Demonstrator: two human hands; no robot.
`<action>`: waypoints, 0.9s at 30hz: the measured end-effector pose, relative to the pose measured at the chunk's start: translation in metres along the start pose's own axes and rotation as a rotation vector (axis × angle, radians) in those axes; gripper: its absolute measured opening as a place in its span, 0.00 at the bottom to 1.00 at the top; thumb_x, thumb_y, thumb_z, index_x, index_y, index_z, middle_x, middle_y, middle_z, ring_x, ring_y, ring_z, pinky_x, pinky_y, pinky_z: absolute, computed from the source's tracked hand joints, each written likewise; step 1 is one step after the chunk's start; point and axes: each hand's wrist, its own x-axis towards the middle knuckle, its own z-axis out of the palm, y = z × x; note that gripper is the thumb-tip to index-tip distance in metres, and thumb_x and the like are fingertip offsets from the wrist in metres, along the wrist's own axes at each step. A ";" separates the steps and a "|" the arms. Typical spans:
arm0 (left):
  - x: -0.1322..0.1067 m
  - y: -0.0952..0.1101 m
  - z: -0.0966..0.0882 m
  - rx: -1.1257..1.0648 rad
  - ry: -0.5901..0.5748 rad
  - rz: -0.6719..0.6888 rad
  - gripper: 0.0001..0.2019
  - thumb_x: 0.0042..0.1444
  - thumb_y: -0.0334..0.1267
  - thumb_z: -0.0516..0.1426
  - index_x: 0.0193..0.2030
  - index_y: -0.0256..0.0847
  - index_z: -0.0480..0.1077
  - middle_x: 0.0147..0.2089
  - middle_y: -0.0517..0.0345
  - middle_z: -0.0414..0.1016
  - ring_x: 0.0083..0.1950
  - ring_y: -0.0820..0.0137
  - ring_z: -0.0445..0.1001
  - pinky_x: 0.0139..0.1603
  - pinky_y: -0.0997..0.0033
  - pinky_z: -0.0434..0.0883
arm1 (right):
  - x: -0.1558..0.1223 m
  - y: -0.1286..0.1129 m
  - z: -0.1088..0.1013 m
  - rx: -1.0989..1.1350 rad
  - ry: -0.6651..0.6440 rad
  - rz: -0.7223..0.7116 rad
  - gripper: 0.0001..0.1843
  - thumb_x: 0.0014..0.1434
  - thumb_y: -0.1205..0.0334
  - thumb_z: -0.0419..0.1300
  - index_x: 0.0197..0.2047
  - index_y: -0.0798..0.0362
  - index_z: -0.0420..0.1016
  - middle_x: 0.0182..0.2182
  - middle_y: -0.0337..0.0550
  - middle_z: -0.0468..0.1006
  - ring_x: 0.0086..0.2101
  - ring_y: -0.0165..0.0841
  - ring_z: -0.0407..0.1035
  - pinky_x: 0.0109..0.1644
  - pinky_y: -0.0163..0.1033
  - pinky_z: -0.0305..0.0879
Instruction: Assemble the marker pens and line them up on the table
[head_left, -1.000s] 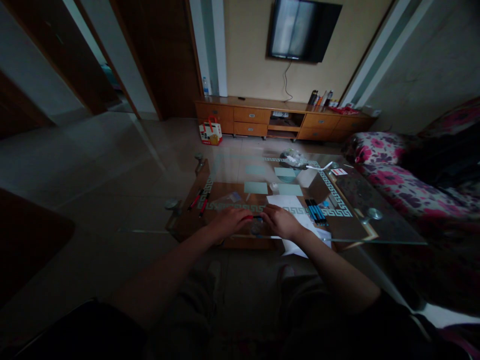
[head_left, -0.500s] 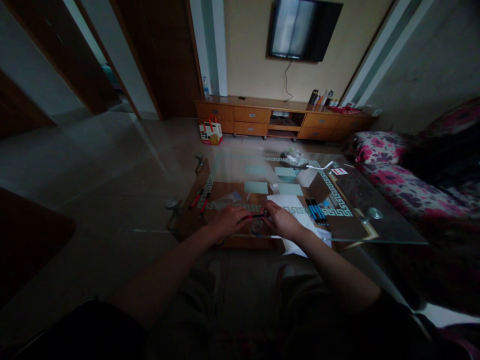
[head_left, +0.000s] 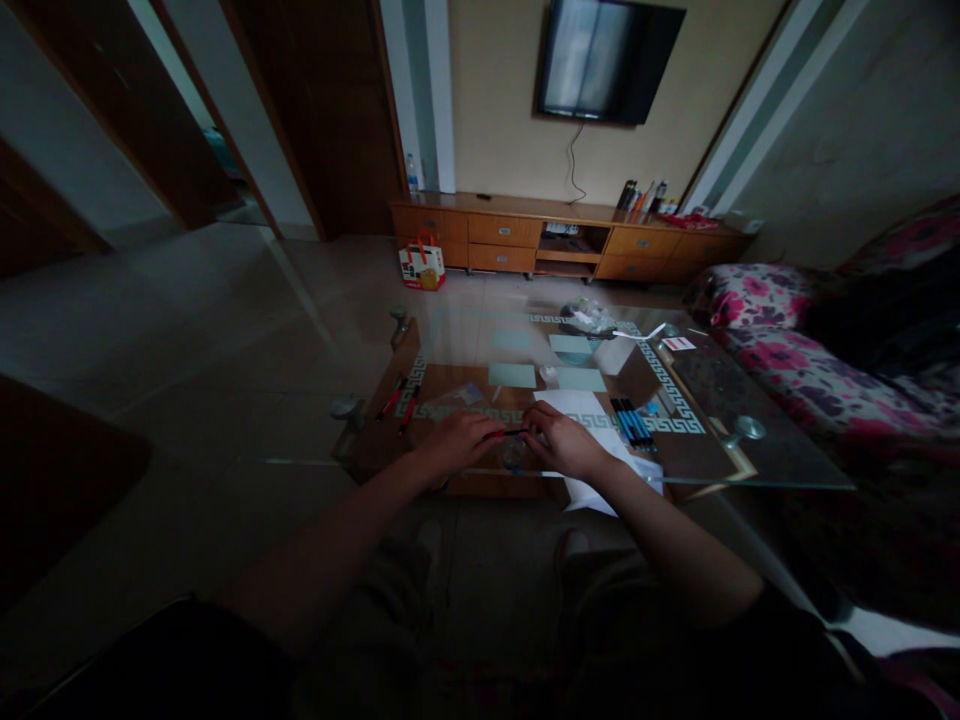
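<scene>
Between my hands, over the near edge of the glass table (head_left: 457, 325), is a slim red-and-black pen (head_left: 512, 433). My left hand (head_left: 455, 443) is closed around its red end. The fingers of my right hand (head_left: 561, 440) pinch the dark end, and part of that tip is hidden by them. White paper sheets (head_left: 592, 492) lie under and beside my right hand. Several blue-and-black pens (head_left: 632, 424) rest in a row to the right of it. Red-and-black pens (head_left: 407, 408) lie on the table to the left of my left hand.
A clear plastic packet (head_left: 459, 396) lies behind my left hand. Crumpled plastic (head_left: 589, 315) and a red-and-white card (head_left: 679, 343) are toward the far side. A low wooden cabinet (head_left: 502, 231) stands beyond, with a paper bag (head_left: 422, 266) before it. A flowered sofa (head_left: 787, 370) is at the right.
My right fingers have shifted slightly at the pen's dark end. My left hand and the things on the table look the same.
</scene>
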 end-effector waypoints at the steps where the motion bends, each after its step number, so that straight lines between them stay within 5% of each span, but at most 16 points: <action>1: 0.000 0.000 0.000 -0.004 -0.001 -0.006 0.13 0.68 0.41 0.51 0.51 0.43 0.73 0.42 0.53 0.78 0.44 0.67 0.76 0.45 0.67 0.69 | 0.000 0.000 0.000 0.010 0.000 -0.003 0.08 0.66 0.60 0.55 0.46 0.53 0.69 0.44 0.47 0.70 0.40 0.33 0.70 0.46 0.37 0.66; 12: -0.001 0.000 -0.001 -0.018 -0.012 -0.012 0.13 0.68 0.42 0.50 0.51 0.44 0.74 0.41 0.54 0.78 0.43 0.67 0.76 0.46 0.69 0.69 | 0.000 0.000 -0.001 0.013 -0.039 0.007 0.11 0.69 0.57 0.51 0.43 0.52 0.72 0.44 0.47 0.71 0.41 0.34 0.70 0.48 0.38 0.65; 20: -0.001 -0.001 0.000 -0.021 -0.010 -0.001 0.14 0.68 0.42 0.50 0.53 0.45 0.73 0.42 0.54 0.78 0.44 0.67 0.76 0.46 0.68 0.69 | -0.002 -0.001 -0.002 0.009 -0.008 0.022 0.14 0.62 0.62 0.59 0.51 0.52 0.67 0.46 0.46 0.70 0.39 0.33 0.69 0.45 0.37 0.66; 27: -0.001 0.001 -0.002 -0.022 -0.024 -0.007 0.15 0.68 0.42 0.49 0.54 0.45 0.73 0.43 0.53 0.78 0.44 0.67 0.76 0.45 0.67 0.70 | -0.001 0.000 -0.001 0.011 -0.008 -0.005 0.09 0.68 0.59 0.53 0.43 0.53 0.71 0.43 0.47 0.72 0.41 0.34 0.70 0.47 0.38 0.65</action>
